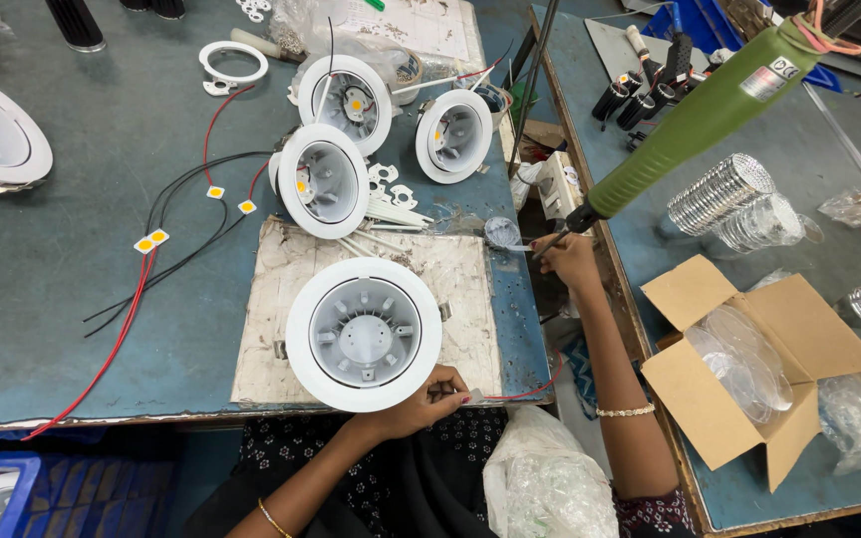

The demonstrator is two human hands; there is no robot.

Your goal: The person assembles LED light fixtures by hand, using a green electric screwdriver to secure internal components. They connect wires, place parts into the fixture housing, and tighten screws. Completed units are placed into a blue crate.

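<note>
We see a blue-green workbench (62, 269) spread with lamp parts, and a second table (650, 249) to the right across a narrow gap. On the near edge of the bench lies a worn white board (460, 299), and on it sits a large round white lamp housing (364, 334), open side up, with grey ribs inside. Our left hand (429, 399) rests against the near right rim of this housing, fingers curled closed around the rim and a thin red wire (525, 392) that runs off to the right. Beyond the board three smaller white lamp housings (351, 149) lie tilted, two showing yellow chips inside. Red and black wires (142, 289) with small yellow chips trail across the bench to the left. A green power screwdriver (700, 115) hangs slanted over the gap, its tip pointing down. Our right hand (570, 261) is just below that tip, fingers pinched narrowly on a small slim thing we cannot make out. An open cardboard box (749, 369) of clear round lenses stands on the right table.
</note>
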